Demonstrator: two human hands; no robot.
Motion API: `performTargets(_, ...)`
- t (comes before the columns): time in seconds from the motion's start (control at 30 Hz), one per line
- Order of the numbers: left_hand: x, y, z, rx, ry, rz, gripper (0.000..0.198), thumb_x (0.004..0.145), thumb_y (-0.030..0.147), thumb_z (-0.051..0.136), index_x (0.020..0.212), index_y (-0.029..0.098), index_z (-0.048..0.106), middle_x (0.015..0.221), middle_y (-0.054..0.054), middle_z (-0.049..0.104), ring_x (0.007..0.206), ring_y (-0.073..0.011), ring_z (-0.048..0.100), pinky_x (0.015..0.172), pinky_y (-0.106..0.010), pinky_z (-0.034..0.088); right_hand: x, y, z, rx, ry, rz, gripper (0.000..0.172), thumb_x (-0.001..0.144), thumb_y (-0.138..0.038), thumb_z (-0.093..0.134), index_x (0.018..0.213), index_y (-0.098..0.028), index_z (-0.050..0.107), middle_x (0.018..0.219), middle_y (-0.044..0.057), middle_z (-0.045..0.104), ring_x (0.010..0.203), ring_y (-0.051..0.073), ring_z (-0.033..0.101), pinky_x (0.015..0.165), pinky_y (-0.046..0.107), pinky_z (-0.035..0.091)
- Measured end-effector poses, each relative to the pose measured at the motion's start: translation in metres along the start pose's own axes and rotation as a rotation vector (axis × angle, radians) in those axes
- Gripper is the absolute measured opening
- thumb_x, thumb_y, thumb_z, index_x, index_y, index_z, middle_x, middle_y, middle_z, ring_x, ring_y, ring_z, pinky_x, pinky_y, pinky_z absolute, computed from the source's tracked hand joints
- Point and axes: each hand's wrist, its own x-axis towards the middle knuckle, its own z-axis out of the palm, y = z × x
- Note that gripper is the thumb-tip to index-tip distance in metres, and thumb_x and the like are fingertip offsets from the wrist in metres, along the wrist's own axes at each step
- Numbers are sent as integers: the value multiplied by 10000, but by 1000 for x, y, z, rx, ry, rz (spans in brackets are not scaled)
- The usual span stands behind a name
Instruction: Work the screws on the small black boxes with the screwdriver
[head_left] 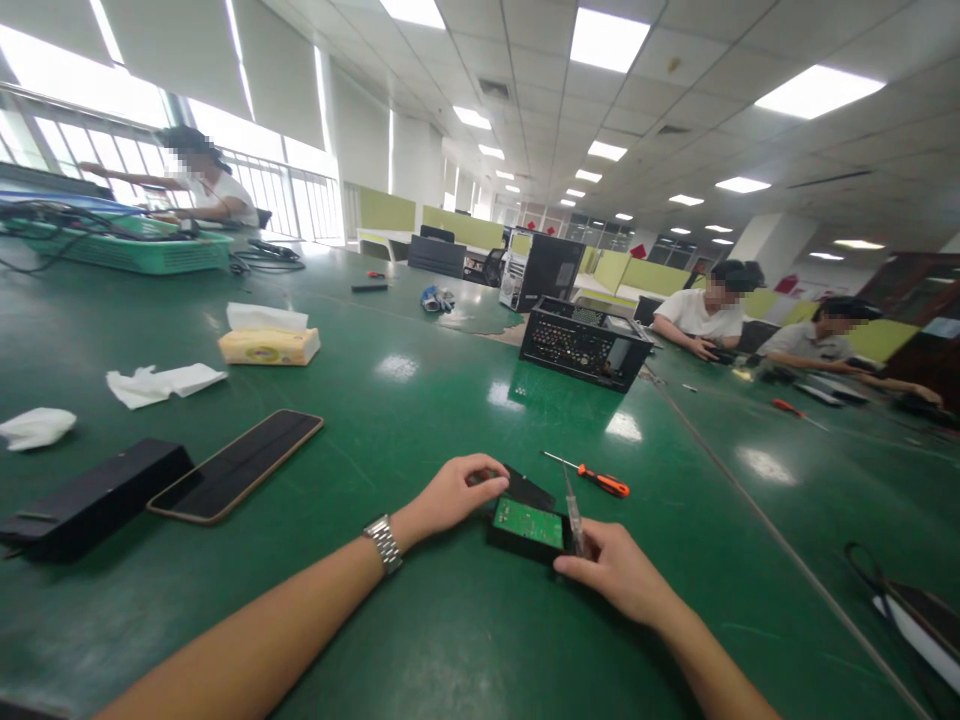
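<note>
A small black case (525, 545) with a green circuit board (529, 522) inside lies on the green table in front of me. My right hand (619, 570) is closed at the case's right end, thumb against its side. It holds a thin screwdriver (574, 510) with a clear handle, its shaft pointing up. My left hand (457, 495) is closed at the left end of a flat black cover (531, 488), which tilts just behind the case. An orange-and-black screwdriver (604, 481) lies on the table beyond my right hand.
At left lie a phone (240, 465), a long black box (97, 495), tissues (165, 383) and a tissue pack (268, 346). An open black computer case (585, 345) stands ahead. A green basket (150, 255) sits far left. Several people sit around the table.
</note>
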Motion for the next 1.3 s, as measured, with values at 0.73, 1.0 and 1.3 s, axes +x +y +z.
performTargets(0.73, 73, -12, -19, 278, -351, -48, 191, 687, 242, 683, 651, 166, 511, 597, 49, 504, 554, -106, 472, 505, -203, 306, -1, 53, -32, -166, 165, 214, 357, 805, -517, 551, 747, -185, 667, 611, -14, 523, 605, 146, 472, 560, 256, 294)
performTargets(1.0, 55, 33, -18, 179, -198, 80, 220, 753, 294, 666, 902, 184, 548, 782, 13, 592, 677, -142, 564, 586, -216, 380, 1, 52, -30, -169, 152, 194, 347, 801, -520, 549, 755, -196, 664, 667, -5, 595, 648, 159, 535, 589, 248, 345)
performTargets(1.3, 36, 64, 13, 646, -196, 403, 711, 676, 796, 550, 1054, 197, 611, 880, -69, 617, 724, -236, 623, 541, -270, 402, 1, 54, -30, -128, 158, 168, 337, 801, -502, 563, 746, -185, 664, 641, -11, 592, 616, 148, 510, 585, 247, 348)
